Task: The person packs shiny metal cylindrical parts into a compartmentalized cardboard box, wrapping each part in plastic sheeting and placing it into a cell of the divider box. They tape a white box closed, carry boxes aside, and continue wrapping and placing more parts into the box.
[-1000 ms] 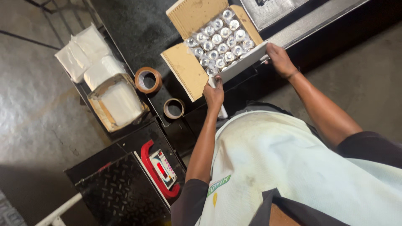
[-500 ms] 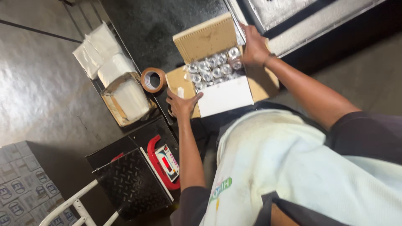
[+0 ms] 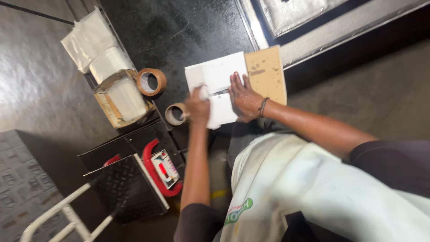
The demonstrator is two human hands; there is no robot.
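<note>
Flaps now folded shut over the cans; carton (image 3: pixel 224 87) closed. Right hand (image 3: pixel 245 96) flat, spread on top; left hand (image 3: pixel 198 106) blurred, grip indeterminate. Tape roll (image 3: pixel 151 81) at 9 o'clock.

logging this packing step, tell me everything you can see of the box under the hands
The box is brown cardboard with white inner flaps, folded shut over the top so nothing inside shows. One brown flap lies open on the far side. It sits on the dark table near two tape rolls. The right hand presses flat on the white flaps; the left hand, blurred, rests on their near edge.
</note>
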